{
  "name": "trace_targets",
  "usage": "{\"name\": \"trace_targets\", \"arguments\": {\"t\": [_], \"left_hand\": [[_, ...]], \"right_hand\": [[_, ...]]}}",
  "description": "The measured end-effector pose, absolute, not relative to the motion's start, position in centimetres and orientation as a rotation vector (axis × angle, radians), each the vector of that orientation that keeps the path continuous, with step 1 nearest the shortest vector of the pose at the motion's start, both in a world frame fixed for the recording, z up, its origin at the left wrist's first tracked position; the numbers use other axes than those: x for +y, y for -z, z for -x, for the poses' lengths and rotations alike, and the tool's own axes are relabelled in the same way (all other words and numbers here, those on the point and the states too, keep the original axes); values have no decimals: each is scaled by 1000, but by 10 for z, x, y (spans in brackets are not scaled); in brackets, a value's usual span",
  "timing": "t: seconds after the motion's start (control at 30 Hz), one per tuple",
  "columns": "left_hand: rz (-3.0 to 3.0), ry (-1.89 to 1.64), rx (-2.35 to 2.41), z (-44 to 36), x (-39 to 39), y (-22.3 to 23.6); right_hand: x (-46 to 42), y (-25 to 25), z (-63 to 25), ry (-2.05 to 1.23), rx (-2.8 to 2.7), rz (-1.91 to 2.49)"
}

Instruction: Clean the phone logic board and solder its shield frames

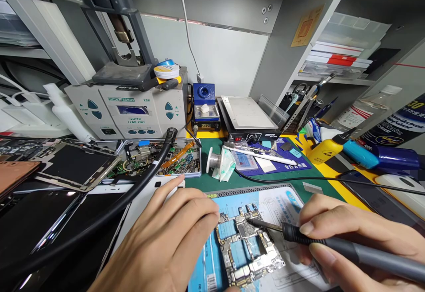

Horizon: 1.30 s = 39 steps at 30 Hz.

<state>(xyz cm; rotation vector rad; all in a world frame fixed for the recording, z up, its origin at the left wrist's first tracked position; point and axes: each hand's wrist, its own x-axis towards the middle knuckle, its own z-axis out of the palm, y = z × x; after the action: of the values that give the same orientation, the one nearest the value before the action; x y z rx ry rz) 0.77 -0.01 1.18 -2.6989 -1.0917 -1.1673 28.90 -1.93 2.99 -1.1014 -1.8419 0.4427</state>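
My right hand [345,234] grips a soldering iron [335,243] by its black handle like a pen. The iron's tip meets the large chip area near the top of a phone circuit board [252,263]. My left hand [172,239] is curled at the board's left side, fingertips at its upper left corner and the thumb tip just showing by its lower edge. Under the board lies a blue and white printed packet [207,261] on a grey-rimmed mat.
Behind stand a grey hot-air station [133,110], a blue soldering station [205,106] and a flat heating plate [249,112]. A solder spool [215,160], tweezers [262,152] and a tray of boards [195,168] lie nearer. A black hose [146,179] crosses the left side; bottles [327,148] stand right.
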Motion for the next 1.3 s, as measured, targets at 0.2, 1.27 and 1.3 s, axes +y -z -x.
{"name": "trace_targets", "arguments": {"t": [0.2,1.27,1.3], "left_hand": [[2751,1214,-1141,-5,-1,-15],[2698,1192,-1096,-8,0,-10],[2700,1189,-1090,-8,0,-10]], "right_hand": [[-21,-30,-284,-487,-1799,1093],[-21,-30,-286,-499,-1813,1090],[-21,-30,-286,-496,-1812,1094]]}}
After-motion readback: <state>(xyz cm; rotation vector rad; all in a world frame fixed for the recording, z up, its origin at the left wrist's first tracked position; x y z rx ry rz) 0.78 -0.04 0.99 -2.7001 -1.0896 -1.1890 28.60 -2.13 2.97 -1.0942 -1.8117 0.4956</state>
